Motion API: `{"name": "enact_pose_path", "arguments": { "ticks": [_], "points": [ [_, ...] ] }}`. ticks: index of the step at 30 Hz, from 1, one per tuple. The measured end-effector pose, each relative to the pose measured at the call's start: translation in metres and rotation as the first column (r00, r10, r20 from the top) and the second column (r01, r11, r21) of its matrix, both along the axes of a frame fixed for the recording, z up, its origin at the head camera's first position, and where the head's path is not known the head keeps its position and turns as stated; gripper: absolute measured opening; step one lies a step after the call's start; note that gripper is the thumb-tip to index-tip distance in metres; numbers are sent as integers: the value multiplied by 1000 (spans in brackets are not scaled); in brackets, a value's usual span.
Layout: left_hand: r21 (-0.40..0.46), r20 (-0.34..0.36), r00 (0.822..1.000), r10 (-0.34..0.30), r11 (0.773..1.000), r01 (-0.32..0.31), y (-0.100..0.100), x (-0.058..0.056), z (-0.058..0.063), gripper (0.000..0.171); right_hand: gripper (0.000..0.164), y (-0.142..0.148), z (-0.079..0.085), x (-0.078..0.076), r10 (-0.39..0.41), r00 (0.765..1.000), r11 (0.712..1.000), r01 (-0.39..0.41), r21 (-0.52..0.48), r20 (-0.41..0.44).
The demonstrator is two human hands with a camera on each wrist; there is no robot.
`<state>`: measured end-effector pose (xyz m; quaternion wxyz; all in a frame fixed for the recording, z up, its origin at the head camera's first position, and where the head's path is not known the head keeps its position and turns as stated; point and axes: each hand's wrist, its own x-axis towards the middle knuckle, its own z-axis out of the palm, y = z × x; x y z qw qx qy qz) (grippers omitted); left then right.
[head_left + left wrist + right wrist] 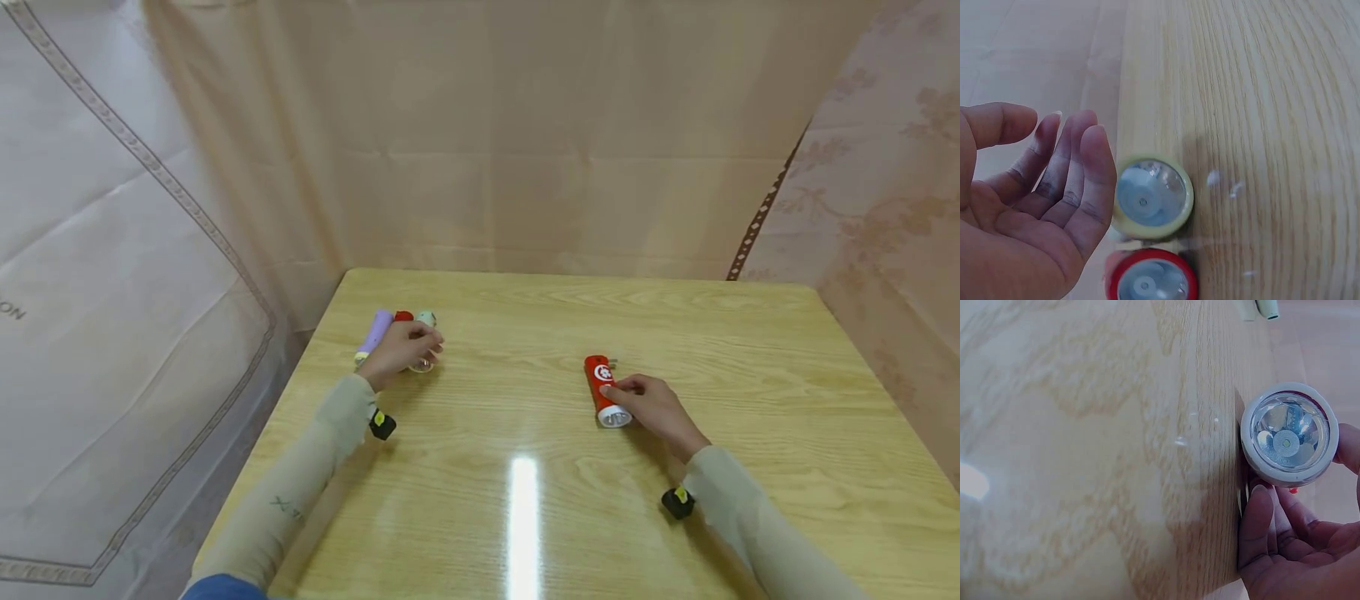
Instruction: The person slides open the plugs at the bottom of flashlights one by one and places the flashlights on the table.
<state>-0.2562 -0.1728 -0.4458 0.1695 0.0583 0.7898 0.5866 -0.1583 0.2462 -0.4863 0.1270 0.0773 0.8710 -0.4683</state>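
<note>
On the right of the table lies a red flashlight [597, 371] with a white head and a round white mark. My right hand [658, 408] grips it near its head, thumb over the top and fingers at the side. Its clear lens [1288, 434] faces the right wrist camera. At the left, my left hand [401, 346] is over a group of flashlights, holding nothing, with thumb and bent fingers apart. Beneath and beside it are a purple flashlight [377, 329], a second red flashlight [403, 316] and a pale green flashlight [1189, 197], partly hidden by the hand.
The flashlights lie on a wood-grain table [495, 375] with a bright light reflection near its front. Metal prongs [613, 363] stick out beside the gripped flashlight's far end. Beige cloth [525, 142] hangs behind the table, and pale patterned cloth [112, 292] hangs at the left.
</note>
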Motion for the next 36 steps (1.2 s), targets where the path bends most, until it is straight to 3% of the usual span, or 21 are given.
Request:
{"name": "enact_pose_path", "arguments": {
  "ticks": [6, 17, 26, 30, 36],
  "points": [
    [-17, 9, 1000, 16, 1000, -16, -10, -1, -3, 36, 61, 0, -1, 1, -4, 1000, 1000, 4, -2, 11],
    [-116, -36, 998, 48, 992, -52, -22, -1, -1, 32, 62, 0, 0, 4, -3, 1000, 1000, 3, 2, 10],
    [-199, -110, 992, 55, 977, -76, -23, -2, 2, 27, 61, 0, -2, 2, -3, 1000, 1000, 3, -2, -3],
    [-308, -196, 980, 30, 947, -90, -24, -4, 1, 22, 61, 0, -2, 2, -8, 1000, 1000, 7, -7, -4],
    [-474, -315, 949, -31, 871, -129, -21, -5, 3, 19, 62, -1, -1, 4, -1, 1000, 1000, 1, -13, -12]
  ]
}}
